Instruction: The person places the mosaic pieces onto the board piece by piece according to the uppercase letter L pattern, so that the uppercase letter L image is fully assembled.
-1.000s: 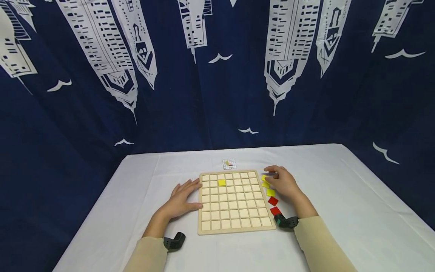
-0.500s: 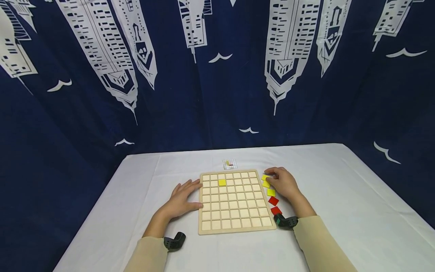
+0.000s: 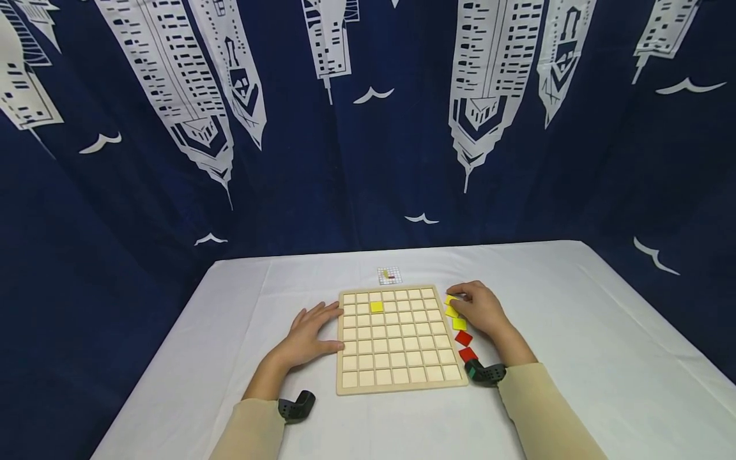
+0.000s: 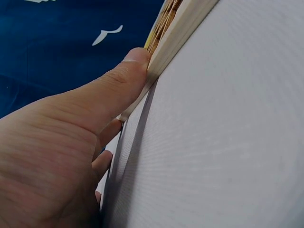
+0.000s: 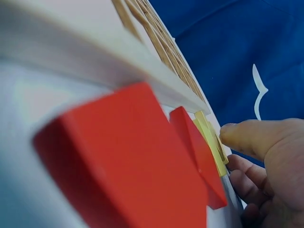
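A wooden grid board (image 3: 402, 390) lies on the table, with one yellow square tile (image 3: 376, 306) in a cell of its second row from the far side. My left hand (image 3: 307, 338) rests at the board's left edge, fingers spread and thumb (image 4: 135, 61) touching the rim. Beyond the board's far right corner, my right hand (image 3: 482, 310) has its thumb and fingers curled round a yellow tile (image 3: 451, 298). Two more yellow tiles (image 3: 459, 324) and two red tiles (image 3: 463, 338) lie in a line along the right edge. The right fingers partly cover the farther yellow tiles.
Behind the board lies a small pattern card (image 3: 389, 276) printed with a grid and coloured squares. The table wears a white cloth (image 3: 575, 306). A dark blue curtain (image 3: 345, 191) with white buildings and birds hangs behind it.
My right index finger has come down slightly toward the thumb at the farthest yellow tile. My left hand stays in place at the board's edge.
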Demonstrator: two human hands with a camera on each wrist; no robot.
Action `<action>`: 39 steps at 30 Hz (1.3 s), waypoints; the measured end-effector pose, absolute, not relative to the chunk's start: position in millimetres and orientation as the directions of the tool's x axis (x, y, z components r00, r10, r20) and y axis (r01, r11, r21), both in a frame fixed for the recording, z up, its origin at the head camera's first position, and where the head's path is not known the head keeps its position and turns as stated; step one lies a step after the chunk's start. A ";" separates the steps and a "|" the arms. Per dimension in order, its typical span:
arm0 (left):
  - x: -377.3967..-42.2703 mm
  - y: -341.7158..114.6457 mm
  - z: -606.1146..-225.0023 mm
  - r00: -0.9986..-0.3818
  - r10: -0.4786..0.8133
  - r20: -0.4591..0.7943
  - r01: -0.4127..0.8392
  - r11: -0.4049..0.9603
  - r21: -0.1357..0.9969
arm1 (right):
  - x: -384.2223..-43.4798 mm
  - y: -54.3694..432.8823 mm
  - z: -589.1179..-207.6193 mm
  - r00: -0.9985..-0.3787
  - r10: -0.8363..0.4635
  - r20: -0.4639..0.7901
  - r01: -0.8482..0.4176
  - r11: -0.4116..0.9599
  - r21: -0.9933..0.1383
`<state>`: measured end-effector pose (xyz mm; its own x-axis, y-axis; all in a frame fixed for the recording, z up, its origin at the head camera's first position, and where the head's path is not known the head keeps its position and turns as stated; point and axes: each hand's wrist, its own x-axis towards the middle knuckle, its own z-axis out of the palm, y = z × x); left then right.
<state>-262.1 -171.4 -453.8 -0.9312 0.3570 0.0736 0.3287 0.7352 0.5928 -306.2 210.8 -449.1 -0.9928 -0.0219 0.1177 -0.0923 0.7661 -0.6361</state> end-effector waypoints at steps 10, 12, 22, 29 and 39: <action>-263.9 -171.3 -455.6 -0.928 0.363 0.082 0.339 0.734 0.588 | -304.4 212.7 -450.8 -0.986 -0.017 0.169 -0.122 0.763 -0.635; -264.1 -171.3 -456.1 -0.929 0.361 0.086 0.339 0.731 0.592 | -304.6 213.4 -451.1 -0.983 -0.020 0.180 -0.132 0.761 -0.635; -263.5 -169.0 -454.9 -0.940 0.332 0.076 0.308 0.735 0.604 | -303.0 219.0 -449.6 -0.984 -0.040 0.171 -0.140 0.768 -0.624; -263.3 -169.6 -455.3 -0.940 0.331 0.079 0.310 0.739 0.598 | -304.5 217.8 -449.3 -0.984 -0.021 0.177 -0.126 0.784 -0.608; -262.5 -170.7 -457.2 -0.942 0.329 0.074 0.306 0.745 0.593 | -303.2 215.2 -447.4 -0.988 0.006 0.151 -0.090 0.784 -0.615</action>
